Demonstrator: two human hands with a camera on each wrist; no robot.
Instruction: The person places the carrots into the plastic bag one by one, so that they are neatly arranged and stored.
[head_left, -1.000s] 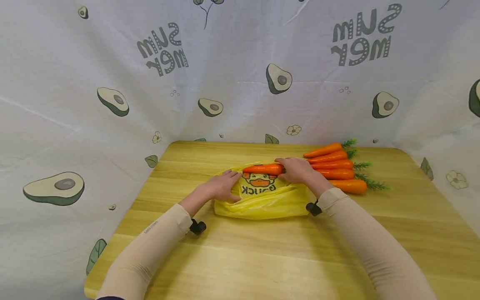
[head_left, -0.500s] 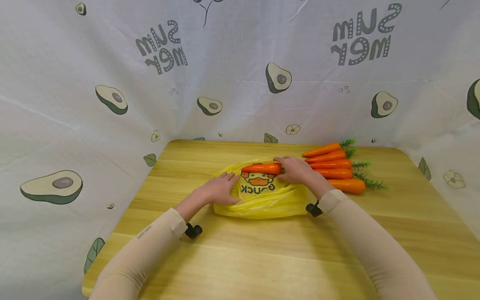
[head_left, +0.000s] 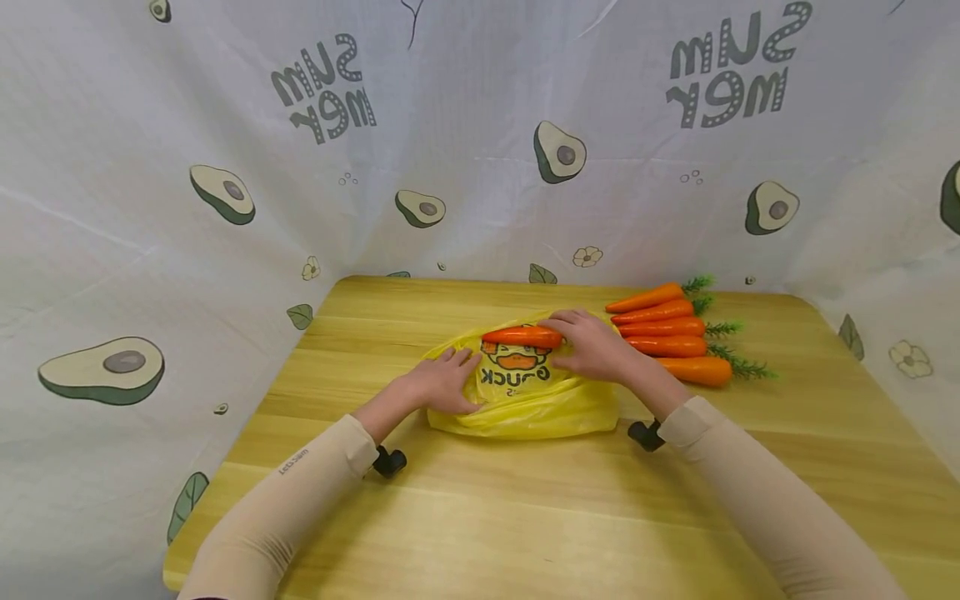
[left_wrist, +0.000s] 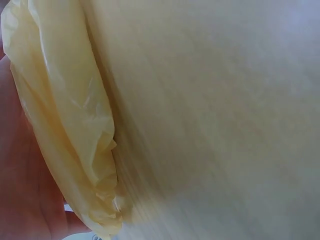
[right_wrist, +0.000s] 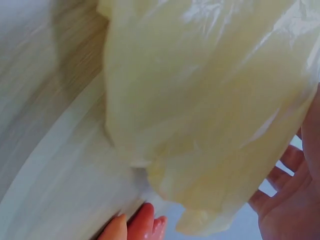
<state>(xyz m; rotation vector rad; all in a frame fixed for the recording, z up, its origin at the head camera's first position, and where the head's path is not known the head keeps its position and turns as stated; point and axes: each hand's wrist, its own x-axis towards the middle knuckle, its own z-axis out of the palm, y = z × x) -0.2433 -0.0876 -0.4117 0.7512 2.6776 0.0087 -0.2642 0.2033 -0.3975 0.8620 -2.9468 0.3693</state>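
A yellow plastic bag (head_left: 525,417) with a duck print lies on the wooden table, its near side bunched into folds. One orange carrot (head_left: 521,337) lies across the duck print, tip pointing left. My left hand (head_left: 444,383) rests on the bag's left side with its fingers spread. Over the bag's right part, my right hand (head_left: 592,346) has its fingertips right at the carrot's blunt end, thumb held apart below. The carrot's greens are hidden under that hand. In the right wrist view the bag (right_wrist: 200,110) hangs beside loosely extended fingers (right_wrist: 290,157).
Several more carrots (head_left: 667,327) with green tops lie fanned out right of the bag, close to my right forearm. Behind the wooden table (head_left: 480,517) hangs a pale curtain (head_left: 480,108) printed with avocados.
My right hand has shifted slightly, its fingers reaching farther over the carrot's blunt end and the thumb moving lower. The bag's far edge has risen a little. The carrot stays nearly in place.
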